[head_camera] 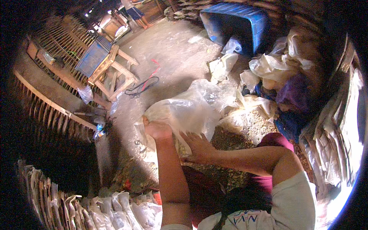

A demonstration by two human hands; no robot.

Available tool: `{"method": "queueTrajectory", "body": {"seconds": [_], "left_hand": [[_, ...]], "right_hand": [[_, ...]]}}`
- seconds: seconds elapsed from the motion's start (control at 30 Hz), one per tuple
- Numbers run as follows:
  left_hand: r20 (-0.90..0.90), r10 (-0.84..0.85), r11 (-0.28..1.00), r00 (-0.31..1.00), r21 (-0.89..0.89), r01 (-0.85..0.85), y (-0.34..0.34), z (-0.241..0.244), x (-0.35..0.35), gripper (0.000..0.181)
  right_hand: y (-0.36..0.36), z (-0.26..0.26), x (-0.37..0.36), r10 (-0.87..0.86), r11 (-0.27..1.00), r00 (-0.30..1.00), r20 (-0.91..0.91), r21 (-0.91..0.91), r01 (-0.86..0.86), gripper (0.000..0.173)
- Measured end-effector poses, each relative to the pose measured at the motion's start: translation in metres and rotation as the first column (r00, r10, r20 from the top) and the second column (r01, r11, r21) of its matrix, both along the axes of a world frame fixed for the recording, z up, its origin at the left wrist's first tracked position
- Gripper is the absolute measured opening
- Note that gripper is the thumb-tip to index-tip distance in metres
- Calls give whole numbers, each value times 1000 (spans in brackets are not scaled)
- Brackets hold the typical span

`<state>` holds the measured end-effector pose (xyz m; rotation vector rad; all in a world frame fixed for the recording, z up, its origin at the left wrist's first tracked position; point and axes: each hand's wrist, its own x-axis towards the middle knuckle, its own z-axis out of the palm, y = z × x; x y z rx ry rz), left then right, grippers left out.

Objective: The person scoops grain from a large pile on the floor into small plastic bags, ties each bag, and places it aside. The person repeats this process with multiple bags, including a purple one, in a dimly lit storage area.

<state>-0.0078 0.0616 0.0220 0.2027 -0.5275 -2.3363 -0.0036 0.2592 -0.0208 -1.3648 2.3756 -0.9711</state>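
Note:
A large translucent plastic bag [192,109], crumpled and partly puffed up, lies on the ground in front of me. My left hand [159,129] is curled around its near left edge. Against the bag's near side rests my right hand [198,147], fingers spread and pointing away from me. Whether anything is inside the bag I cannot tell. Pale, crumbly loose material [253,126] covers the ground beside and beneath the bag, brightly lit on the right.
More crumpled plastic bags [270,66] lie to the right, near a tipped blue plastic crate [230,21]. Ahead left stand a wooden stand [115,72] with a blue crate [93,56] and slatted fencing [61,37]. A black-and-red cord [143,84] lies on the floor. A person [135,13] stands far back.

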Motion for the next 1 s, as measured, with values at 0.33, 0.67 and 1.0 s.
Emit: {"method": "queueTrajectory", "body": {"seconds": [0.33, 0.67, 1.0], "left_hand": [[-108, 282, 950, 953, -109, -293, 19, -6, -45, 47], [16, -317, 9, 948, -1000, 20, 258, 27, -58, 98], [528, -248, -548, 812, -768, 331, 354, 45, -29, 58]], "right_hand": [[31, 83, -177, -542, 840, 753, -374, -215, 497, 26], [412, 376, -75, -621, 297, -14, -784, -251, 921, 29], [908, 347, 258, -349, -746, -789, -505, -360, 561, 72]]}}
